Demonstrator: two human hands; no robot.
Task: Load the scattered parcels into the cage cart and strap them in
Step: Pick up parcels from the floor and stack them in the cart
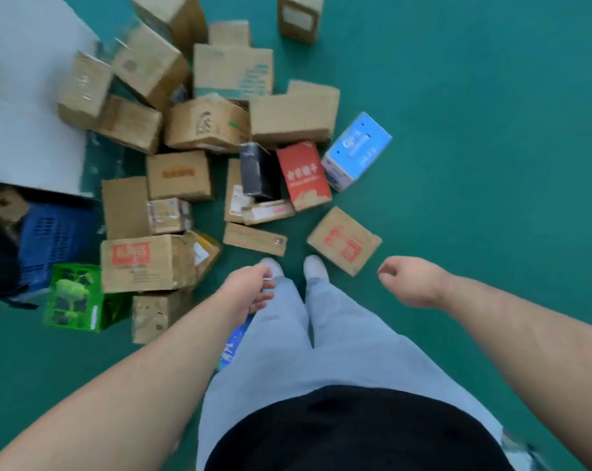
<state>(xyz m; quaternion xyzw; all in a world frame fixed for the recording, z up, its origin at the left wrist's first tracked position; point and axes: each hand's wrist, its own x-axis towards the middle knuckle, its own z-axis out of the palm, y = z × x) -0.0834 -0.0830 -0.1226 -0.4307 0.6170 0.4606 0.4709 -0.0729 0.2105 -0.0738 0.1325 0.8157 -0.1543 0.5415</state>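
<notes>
Several cardboard parcels lie scattered on the green floor ahead of my feet. Closest are a flat brown parcel with red print [344, 241], a thin brown parcel [254, 239] and a large brown box with a red label [145, 263]. Further off lie a red box [303, 175], a black box [258, 173] and a blue and white box [357, 151]. My left hand [248, 288] hangs over my left leg, fingers loosely apart, holding nothing. My right hand [408, 282] is curled shut and empty, just right of the red-printed parcel. No cage cart is in sight.
A green box [73, 297] stands at the left. A blue plastic crate [54, 236] sits beside a large white surface [26, 107] at the upper left. Bare green floor [491, 130] spreads to the right. A blue packet [233, 345] peeks out behind my left leg.
</notes>
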